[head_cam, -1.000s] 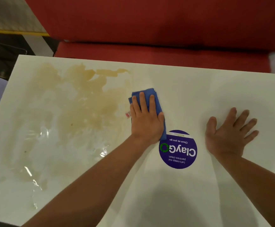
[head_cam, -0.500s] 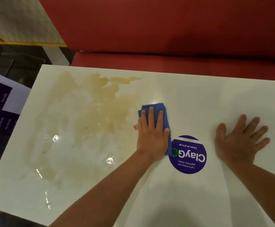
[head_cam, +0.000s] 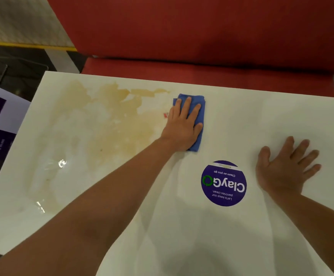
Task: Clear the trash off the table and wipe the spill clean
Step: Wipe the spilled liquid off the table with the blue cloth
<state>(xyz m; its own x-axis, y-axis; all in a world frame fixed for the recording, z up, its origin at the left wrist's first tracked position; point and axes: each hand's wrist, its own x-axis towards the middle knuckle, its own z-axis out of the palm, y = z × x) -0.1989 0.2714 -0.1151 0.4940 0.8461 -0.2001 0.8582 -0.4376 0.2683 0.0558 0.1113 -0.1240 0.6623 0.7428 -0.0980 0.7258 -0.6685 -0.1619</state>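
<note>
Left hand (head_cam: pixel 183 126) presses a blue cloth (head_cam: pixel 199 118) flat at the right edge of the tan spill (head_cam: pixel 110 124) on the desk (head_cam: pixel 281 116).
Fingers straight; most of the cloth is hidden beneath the palm. Right hand (head_cam: pixel 283 170) lies spread, fingers open, beside a purple sticker (head_cam: pixel 223 183).

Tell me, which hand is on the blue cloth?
The left hand presses the blue cloth; the right hand lies flat on the bare table.

Left hand (head_cam: pixel 182 124) pushed blue cloth (head_cam: pixel 199 116) toward far edge; nearby stain perhaps fainter.
</note>
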